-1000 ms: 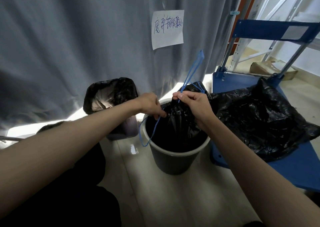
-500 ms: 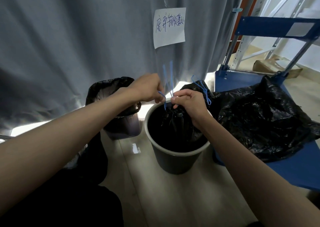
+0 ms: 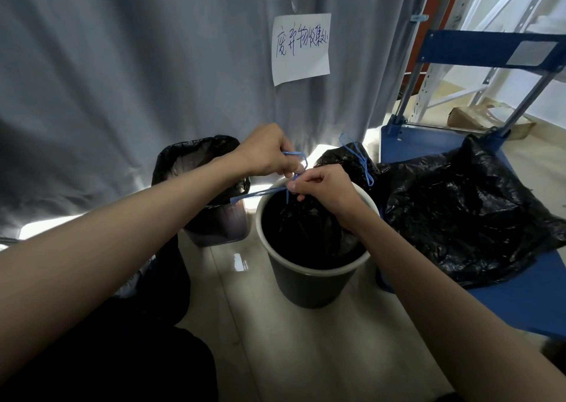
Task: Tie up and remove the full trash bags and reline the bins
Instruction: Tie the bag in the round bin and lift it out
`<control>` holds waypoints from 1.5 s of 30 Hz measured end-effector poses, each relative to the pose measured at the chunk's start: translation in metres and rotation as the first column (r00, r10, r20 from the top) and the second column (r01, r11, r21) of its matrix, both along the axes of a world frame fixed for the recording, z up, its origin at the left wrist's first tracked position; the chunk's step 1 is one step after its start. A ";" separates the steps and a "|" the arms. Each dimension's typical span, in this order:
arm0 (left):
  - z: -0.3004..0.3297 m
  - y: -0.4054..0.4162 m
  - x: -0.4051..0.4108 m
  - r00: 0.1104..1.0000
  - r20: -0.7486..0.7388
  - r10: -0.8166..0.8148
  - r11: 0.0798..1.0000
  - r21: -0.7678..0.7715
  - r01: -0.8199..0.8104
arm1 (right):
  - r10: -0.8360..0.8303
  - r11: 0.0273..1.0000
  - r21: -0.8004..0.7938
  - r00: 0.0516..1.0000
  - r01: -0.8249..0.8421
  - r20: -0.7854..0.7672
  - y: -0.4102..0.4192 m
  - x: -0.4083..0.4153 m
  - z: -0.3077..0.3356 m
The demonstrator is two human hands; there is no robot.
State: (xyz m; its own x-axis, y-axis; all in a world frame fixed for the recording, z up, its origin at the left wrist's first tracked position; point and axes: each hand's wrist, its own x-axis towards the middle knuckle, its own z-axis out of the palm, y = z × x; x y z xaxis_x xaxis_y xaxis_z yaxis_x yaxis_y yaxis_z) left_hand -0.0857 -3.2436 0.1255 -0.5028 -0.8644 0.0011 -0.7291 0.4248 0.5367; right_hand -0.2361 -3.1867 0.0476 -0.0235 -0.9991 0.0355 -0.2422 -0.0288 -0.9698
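Observed at centre frame: round grey bin (image 3: 309, 282) with pale rim, standing on the tiled floor (image 3: 306, 346). Inside it, black trash bag (image 3: 306, 233), neck gathered upward toward 12 o'clock of the rim. Right hand (image 3: 321, 187) directly above the bin's far rim, fingers curled tight round the gathered neck and pinching the blue drawstring (image 3: 263, 192) at the gather. Left hand (image 3: 266, 153) just beside it at 10 o'clock, fingers narrow and curled, holding a loop of the same drawstring; a strand running from the pinch point out toward 8 o'clock, over the bin's left edge. Hands near-touching, knuckle to knuckle. At 9 o'clock of the grey bin, just beside it: second bin (image 3: 214, 218), darker, lined with a black bag folded over its mouth. At 1 o'clock, behind the grey bin: tied black bag (image 3: 346, 162), blue cord knotted at its top. At 3 o'clock: blue platform cart (image 3: 520, 294), carrying a large crumpled black bag (image 3: 459, 218) spread over the deck. Behind everything, grey curtain (image 3: 122, 64); white paper sign (image 3: 301, 48) with handwritten characters fixed at 12 o'clock. Cardboard item at 2 o'clock beyond the cart, too unclear to identify.
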 end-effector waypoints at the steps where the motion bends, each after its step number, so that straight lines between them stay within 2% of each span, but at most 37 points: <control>1: -0.002 -0.001 0.000 0.999 -0.036 0.006 1.000 0.009 -0.005 | -0.015 1.000 0.003 1.000 0.015 0.003 0.000 0.000 0.000; 3: -0.006 -0.003 0.003 0.997 -0.065 0.039 0.998 0.052 -0.035 | -0.036 0.999 0.011 0.999 0.036 0.032 0.000 -0.002 0.000; 7: -0.020 -0.002 0.010 0.994 -0.051 0.100 0.955 0.285 -0.082 | -0.054 0.998 0.028 0.992 0.051 0.110 0.000 -0.006 0.002; 9: -0.026 0.001 0.009 0.986 -0.130 0.107 0.940 0.338 -0.057 | -0.057 0.998 0.035 0.991 0.053 0.119 0.000 -0.007 0.002; 11: -0.030 0.004 0.005 0.970 -0.211 0.118 0.945 0.324 -0.044 | -0.062 0.998 0.033 0.995 0.060 0.077 0.000 -0.009 0.002; 18: -0.044 0.007 -0.006 0.957 -0.242 0.161 0.978 0.170 -0.122 | -0.095 0.995 -0.029 0.995 0.096 0.022 0.000 -0.012 0.002; 22: -0.047 0.008 -0.007 0.955 -0.253 0.155 0.988 0.053 -0.147 | -0.188 0.981 -0.051 0.981 0.190 0.041 -0.004 -0.013 0.001; 28: -0.048 0.023 -0.016 0.993 -0.098 0.061 0.957 -0.279 -0.086 | -0.260 0.964 0.088 0.961 0.252 0.094 -0.007 -0.015 -0.003; 32: -0.047 0.028 -0.015 0.996 -0.089 -0.013 0.924 -0.381 -0.022 | -0.259 0.959 0.175 0.941 0.223 0.217 -0.007 -0.017 0.000; 36: -0.051 0.031 -0.017 0.992 -0.030 -0.124 0.895 -0.436 0.099 | -0.245 0.957 0.221 0.934 0.189 0.261 -0.006 -0.020 0.001; 39: -0.053 0.030 -0.017 0.987 -0.036 -0.154 0.907 -0.403 0.127 | -0.229 0.960 0.214 0.943 0.178 0.242 -0.004 -0.022 -0.002; 41: -0.053 0.027 -0.017 0.987 -0.070 -0.148 0.937 -0.329 0.117 | -0.229 0.964 0.186 0.950 0.191 0.211 -0.004 -0.023 -0.003; 43: -0.051 0.023 -0.016 0.985 -0.138 -0.105 0.985 -0.148 0.084 | -0.251 0.962 0.157 0.945 0.221 0.210 -0.005 -0.023 -0.001; 45: -0.049 0.020 -0.013 0.971 -0.237 -0.024 0.984 0.166 0.065 | -0.272 0.959 0.153 0.927 0.239 0.257 -0.007 -0.024 0.002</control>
State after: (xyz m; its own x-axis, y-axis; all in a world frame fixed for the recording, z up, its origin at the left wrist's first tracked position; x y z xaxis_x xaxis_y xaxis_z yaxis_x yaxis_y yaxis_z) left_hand -0.0990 -3.2239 0.0769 -0.5438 -0.8389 -0.0231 -0.5575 0.3406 0.7571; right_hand -0.2606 -3.1938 0.0494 -0.2712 -0.9544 -0.1247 0.0477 0.1161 -0.9921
